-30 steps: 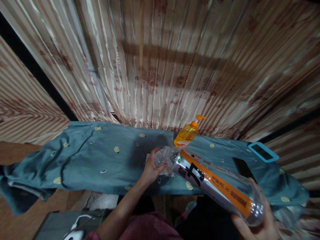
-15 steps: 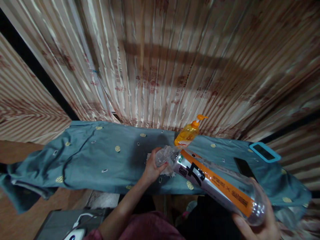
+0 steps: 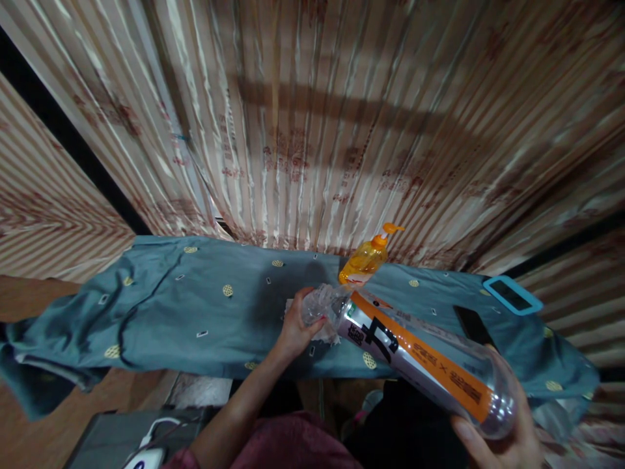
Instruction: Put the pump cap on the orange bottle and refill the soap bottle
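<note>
I am facing striped, shiny curtains [image 3: 312,130] hanging behind a table draped in teal patterned cloth [image 3: 195,306].

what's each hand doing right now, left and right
Left hand: closed around the neck end of the large clear plastic bottle.
Right hand: cupped under the bottle's base, holding it tilted.

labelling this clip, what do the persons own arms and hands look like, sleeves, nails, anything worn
Both are bare hands with no gloves, rings or watch visible. The left hand has red-painted fingernails; its forearm is bare up to a dark pink sleeve near the frame's bottom edge. The right hand shows only fingers and part of the palm; its sleeve is out of view.
</note>
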Demonstrator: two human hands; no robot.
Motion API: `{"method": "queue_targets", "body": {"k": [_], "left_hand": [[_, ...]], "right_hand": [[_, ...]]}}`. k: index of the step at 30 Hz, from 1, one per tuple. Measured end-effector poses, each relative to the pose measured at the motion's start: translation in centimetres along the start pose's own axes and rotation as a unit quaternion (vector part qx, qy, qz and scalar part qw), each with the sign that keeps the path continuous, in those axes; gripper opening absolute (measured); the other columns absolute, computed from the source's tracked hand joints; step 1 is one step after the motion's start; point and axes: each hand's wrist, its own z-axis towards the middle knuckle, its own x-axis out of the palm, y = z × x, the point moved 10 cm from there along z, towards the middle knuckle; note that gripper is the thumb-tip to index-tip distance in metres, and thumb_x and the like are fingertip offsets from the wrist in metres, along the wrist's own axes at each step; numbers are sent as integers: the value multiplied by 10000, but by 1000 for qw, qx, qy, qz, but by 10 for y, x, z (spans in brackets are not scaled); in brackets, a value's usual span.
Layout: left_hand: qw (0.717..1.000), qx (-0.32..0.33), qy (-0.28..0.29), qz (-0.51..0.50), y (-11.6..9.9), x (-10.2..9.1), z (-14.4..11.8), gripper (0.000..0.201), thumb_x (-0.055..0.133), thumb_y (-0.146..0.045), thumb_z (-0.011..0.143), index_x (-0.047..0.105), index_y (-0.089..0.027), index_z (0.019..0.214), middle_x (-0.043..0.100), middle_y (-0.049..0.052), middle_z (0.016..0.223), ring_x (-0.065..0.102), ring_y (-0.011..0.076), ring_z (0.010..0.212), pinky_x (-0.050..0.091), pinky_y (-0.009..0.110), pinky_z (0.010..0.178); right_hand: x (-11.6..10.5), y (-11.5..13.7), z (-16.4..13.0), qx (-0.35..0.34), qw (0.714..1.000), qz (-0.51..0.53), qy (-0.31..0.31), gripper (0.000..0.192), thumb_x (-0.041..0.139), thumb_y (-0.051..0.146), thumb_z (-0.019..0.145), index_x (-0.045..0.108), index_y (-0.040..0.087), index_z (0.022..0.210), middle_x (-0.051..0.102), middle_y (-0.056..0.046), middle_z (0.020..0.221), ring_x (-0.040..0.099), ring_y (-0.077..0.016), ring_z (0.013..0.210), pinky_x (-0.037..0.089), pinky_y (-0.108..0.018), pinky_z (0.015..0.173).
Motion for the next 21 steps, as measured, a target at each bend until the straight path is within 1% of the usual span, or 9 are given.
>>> {"method": "queue_targets", "body": {"k": [3,5,10,13,17,21], "left_hand": [[1000,1,5,10,2,1,0,677,866,-226,733,608,-234,1360,769,82,1326,743,304,1236,568,493,1156],[1000,6,4,13,2,1,1,676,863,-234,732,608,-236,1358,761,82,1346,734,307,1261,559,503,1171],[1000,6,-5,3,5,0,1,677,870,-227,728,613,-234,1354,755,91,1362,717,317,1309,542,514,1195],[1000,3,-9,6,5,-1,1,685,877,-227,723,617,-231,1357,757,90,1354,717,317,1307,540,506,1197],[1000,2,-11,15,5,-2,0,686,870,-259,726,612,-237,1361,759,88,1349,729,314,1276,561,501,1163],[1000,7,-6,24,6,-2,1,687,867,-262,722,613,-241,1360,758,93,1356,730,322,1279,564,506,1155]], "right_hand": [[1,0,0,-3,1000,6,-1,1278,891,709,766,353,58,1726,373,-232,1770,299,-542,1636,152,-686,1362],[0,-1,0,-14,1000,7,-2,1285,896,730,751,372,69,1720,378,-224,1770,303,-532,1638,156,-669,1364],[-2,-8,1,-18,999,35,2,1287,937,736,694,418,146,1714,416,-184,1758,310,-529,1636,164,-653,1360],[-1,-5,0,-27,999,33,0,1249,935,711,717,427,154,1713,412,-175,1762,315,-510,1638,162,-625,1367],[2,-3,-2,-7,999,43,-1,1198,921,660,752,410,175,1720,411,-162,1766,326,-499,1635,161,-654,1360],[2,0,-3,-25,999,24,-2,1099,886,615,803,437,178,1706,393,-136,1783,309,-466,1656,159,-600,1375]]}}
